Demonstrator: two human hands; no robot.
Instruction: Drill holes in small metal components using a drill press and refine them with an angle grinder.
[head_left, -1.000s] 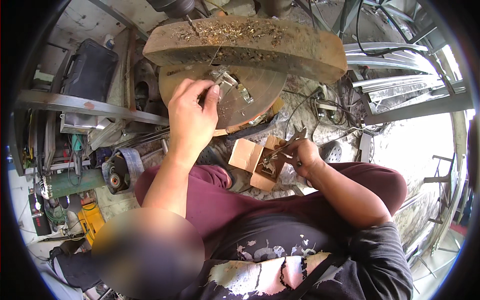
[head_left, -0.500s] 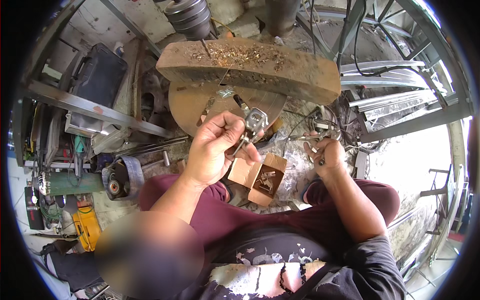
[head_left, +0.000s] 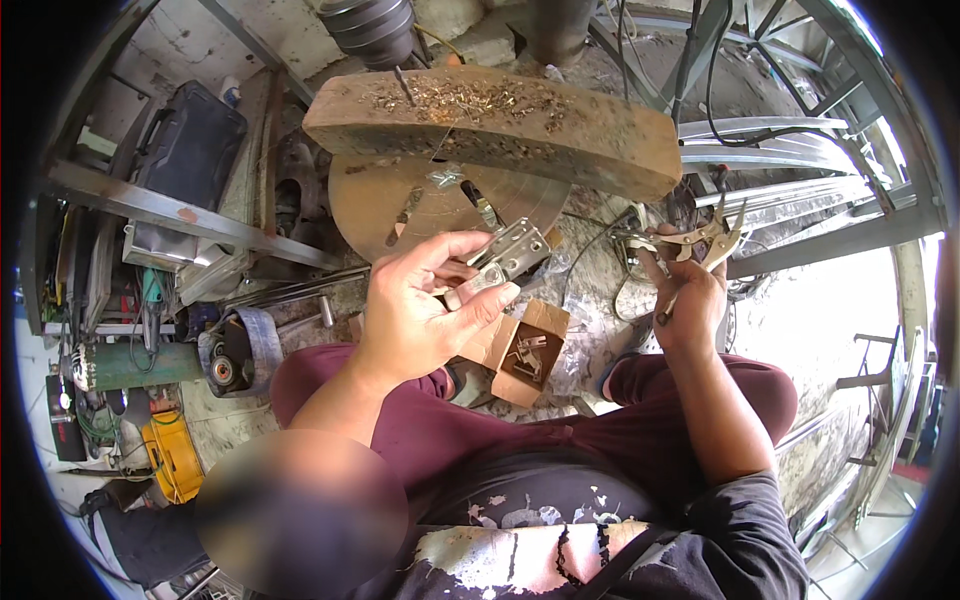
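Note:
My left hand (head_left: pixel 400 305) is closed on a shiny metal bracket (head_left: pixel 517 248) with holes along its face, pinched between thumb and fingers above the round board. My right hand (head_left: pixel 692 300) is wrapped round a pair of locking pliers (head_left: pixel 715 245), whose jaws stick up and outward, apart from the bracket. Between my legs stands an opened cardboard box (head_left: pixel 514 388) with several small metal parts (head_left: pixel 530 350) in it. Beyond my left hand, a dark-handled tool (head_left: pixel 480 203) and a few small screws (head_left: pixel 444 178) lie on the round board (head_left: pixel 347 195).
A thick wooden beam (head_left: pixel 600 165) strewn with metal chips lies across the far side of the board. Steel frames (head_left: pixel 190 214) stand at left, with a dark case (head_left: pixel 190 140) behind. Metal profiles (head_left: pixel 790 190) lie at right, and a yellow tool case (head_left: pixel 172 455) is at lower left.
The bracket in my left hand has turned, now showing its long holed face. My right hand has moved up and right, turning the pliers so their jaws show.

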